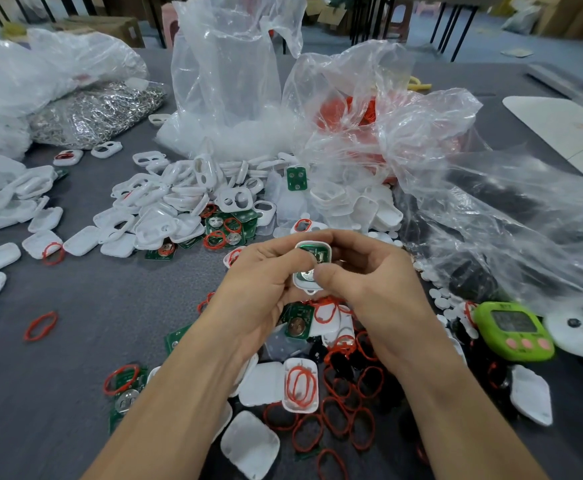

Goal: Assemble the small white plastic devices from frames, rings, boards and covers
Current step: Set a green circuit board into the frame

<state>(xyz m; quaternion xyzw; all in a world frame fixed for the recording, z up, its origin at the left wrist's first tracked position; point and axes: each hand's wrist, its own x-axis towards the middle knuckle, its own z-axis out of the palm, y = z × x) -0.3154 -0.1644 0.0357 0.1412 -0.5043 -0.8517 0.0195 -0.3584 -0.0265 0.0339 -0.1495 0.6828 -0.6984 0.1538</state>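
Grey worktop [110, 306] strewn with parts lies beneath the hands. Left hand [258, 282] and right hand [362, 282] pinch a white frame [312, 291] between them, green board [314, 252] seated inside; next, probably, a cover [262, 384] from beside the wrists.

We are looking into a small assembly workshop.
We are seeing a grey surface [110, 306] carrying bulk stock: heaps of white frames [165, 199], red rings [338, 415] and green boards [227, 230], clear plastic bags [227, 81] spilling parts, a bag of metal clips [99, 112], a green timer [513, 332], and cardboard boxes [110, 27] sitting behind.
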